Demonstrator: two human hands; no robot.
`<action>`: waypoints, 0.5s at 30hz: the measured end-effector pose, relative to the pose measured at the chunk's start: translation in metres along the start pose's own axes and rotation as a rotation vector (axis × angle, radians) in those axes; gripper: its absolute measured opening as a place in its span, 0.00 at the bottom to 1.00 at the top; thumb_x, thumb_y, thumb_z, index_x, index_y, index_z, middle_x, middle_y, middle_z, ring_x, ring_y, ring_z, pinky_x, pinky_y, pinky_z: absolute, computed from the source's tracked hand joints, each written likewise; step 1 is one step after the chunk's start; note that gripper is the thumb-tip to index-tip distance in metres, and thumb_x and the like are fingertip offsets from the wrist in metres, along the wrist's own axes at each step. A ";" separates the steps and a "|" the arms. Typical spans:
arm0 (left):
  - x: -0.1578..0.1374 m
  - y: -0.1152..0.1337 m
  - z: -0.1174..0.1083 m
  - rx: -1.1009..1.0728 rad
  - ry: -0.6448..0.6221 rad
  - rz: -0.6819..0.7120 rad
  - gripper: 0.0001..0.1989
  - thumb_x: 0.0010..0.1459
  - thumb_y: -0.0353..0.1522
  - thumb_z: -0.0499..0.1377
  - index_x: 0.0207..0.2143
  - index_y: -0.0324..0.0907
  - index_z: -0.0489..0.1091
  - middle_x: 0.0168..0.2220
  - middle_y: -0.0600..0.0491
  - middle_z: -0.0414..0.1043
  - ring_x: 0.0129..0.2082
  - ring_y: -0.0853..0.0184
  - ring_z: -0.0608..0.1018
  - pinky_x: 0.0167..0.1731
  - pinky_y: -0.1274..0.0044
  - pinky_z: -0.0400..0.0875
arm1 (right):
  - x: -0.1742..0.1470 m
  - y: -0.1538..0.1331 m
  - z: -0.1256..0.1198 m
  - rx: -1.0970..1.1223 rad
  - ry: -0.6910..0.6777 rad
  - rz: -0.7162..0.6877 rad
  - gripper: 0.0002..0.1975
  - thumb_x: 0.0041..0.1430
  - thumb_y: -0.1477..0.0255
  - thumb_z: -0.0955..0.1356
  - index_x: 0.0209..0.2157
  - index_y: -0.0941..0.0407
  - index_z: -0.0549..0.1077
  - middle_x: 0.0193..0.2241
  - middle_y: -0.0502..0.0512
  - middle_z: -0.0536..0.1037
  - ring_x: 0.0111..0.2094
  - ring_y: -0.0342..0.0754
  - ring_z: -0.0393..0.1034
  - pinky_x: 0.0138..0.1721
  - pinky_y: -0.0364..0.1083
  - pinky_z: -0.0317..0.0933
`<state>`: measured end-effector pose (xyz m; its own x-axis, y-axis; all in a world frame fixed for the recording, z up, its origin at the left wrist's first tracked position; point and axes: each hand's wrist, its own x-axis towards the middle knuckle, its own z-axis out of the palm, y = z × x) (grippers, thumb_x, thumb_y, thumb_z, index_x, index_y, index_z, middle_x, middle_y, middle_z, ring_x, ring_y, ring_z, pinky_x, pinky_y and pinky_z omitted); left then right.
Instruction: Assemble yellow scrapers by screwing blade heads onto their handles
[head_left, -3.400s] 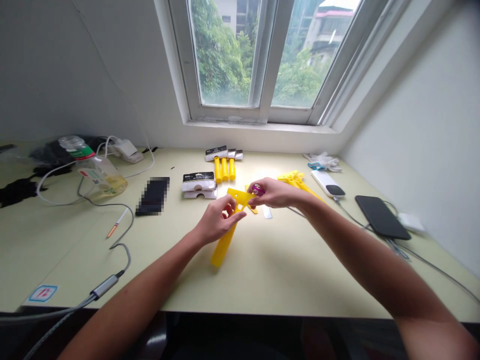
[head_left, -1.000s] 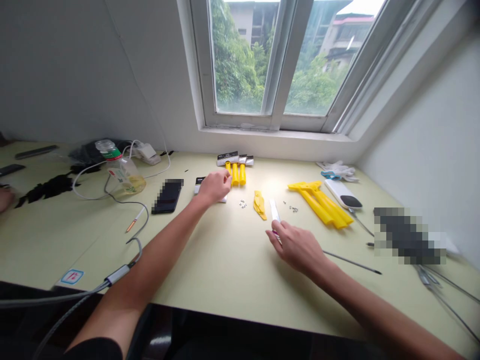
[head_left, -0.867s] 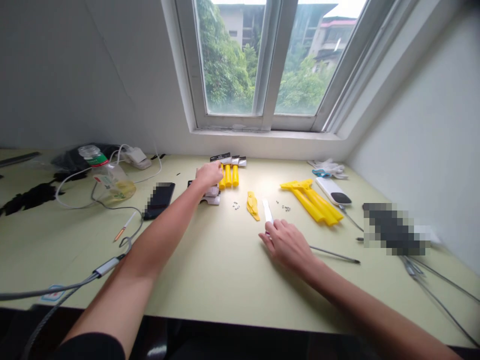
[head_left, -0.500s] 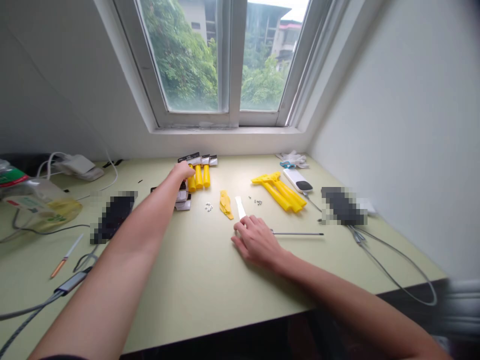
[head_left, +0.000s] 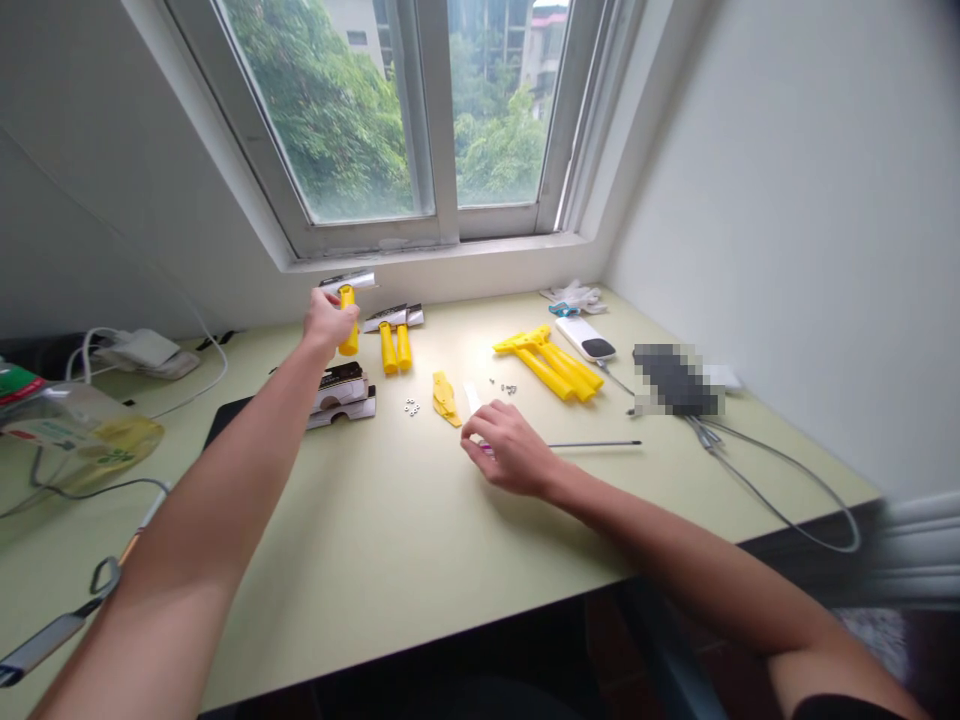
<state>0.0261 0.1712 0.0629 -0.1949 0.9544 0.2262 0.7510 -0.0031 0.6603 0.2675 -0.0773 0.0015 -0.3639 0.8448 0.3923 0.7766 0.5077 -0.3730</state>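
Observation:
My left hand (head_left: 330, 318) is closed around a yellow tubular handle (head_left: 348, 330), raised above the back left of the table. A black and silver card sleeve (head_left: 349, 281) sits at the handle's upper end. Two similar yellow handles (head_left: 395, 346) lie beside it with sleeves at their far ends. My right hand (head_left: 514, 448) rests on the table with curled fingers over a screwdriver's purple handle, mostly hidden; the screwdriver shaft (head_left: 596, 444) sticks out to the right. Just beyond the fingers are a white strip (head_left: 471, 397) and flat yellow pieces (head_left: 445, 399).
Small nuts (head_left: 412, 406) and screws (head_left: 508, 388) lie mid-table. Yellow T-shaped tools (head_left: 555, 365), a white power bank (head_left: 585, 339) and gloves (head_left: 576, 297) are farther right. Card sleeves (head_left: 341, 395) lie near my left forearm. A bottle (head_left: 75, 425) and cables stand left.
My left hand has lifted one yellow handle with its sleeve off the table, up and to the left. My right fingers have curled more over the screwdriver handle. The view has shifted.

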 end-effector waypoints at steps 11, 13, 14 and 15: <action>-0.220 0.000 0.002 -0.804 -0.286 0.207 0.20 0.55 0.39 0.63 0.41 0.47 0.54 0.40 0.57 0.62 0.27 0.73 0.76 0.23 0.79 0.73 | 0.054 0.007 -0.003 1.179 0.288 0.383 0.16 0.56 0.58 0.68 0.38 0.57 0.70 0.30 0.51 0.75 0.25 0.42 0.70 0.26 0.44 0.63; -0.232 -0.003 0.005 -0.803 -0.292 0.216 0.20 0.55 0.38 0.63 0.42 0.48 0.54 0.40 0.57 0.62 0.29 0.72 0.76 0.25 0.79 0.73 | 0.050 0.010 0.002 1.207 0.348 0.422 0.17 0.55 0.58 0.69 0.39 0.56 0.69 0.30 0.50 0.74 0.25 0.42 0.70 0.24 0.43 0.63; -0.234 -0.005 0.006 -0.799 -0.288 0.227 0.20 0.55 0.37 0.63 0.43 0.48 0.54 0.39 0.57 0.62 0.30 0.72 0.77 0.27 0.79 0.74 | 0.047 0.012 0.003 1.193 0.388 0.433 0.17 0.55 0.58 0.69 0.40 0.55 0.68 0.30 0.49 0.73 0.25 0.42 0.69 0.24 0.43 0.62; -0.235 -0.007 0.007 -0.795 -0.284 0.240 0.21 0.55 0.37 0.63 0.44 0.49 0.53 0.39 0.57 0.63 0.32 0.71 0.77 0.28 0.78 0.74 | 0.044 0.013 0.005 1.162 0.425 0.435 0.18 0.54 0.58 0.70 0.40 0.55 0.68 0.30 0.49 0.73 0.25 0.42 0.69 0.23 0.42 0.62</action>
<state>0.0712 -0.0514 0.0004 0.1554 0.9393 0.3059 0.0693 -0.3193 0.9451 0.2589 -0.0323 0.0101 0.1579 0.9649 0.2100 -0.1828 0.2376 -0.9540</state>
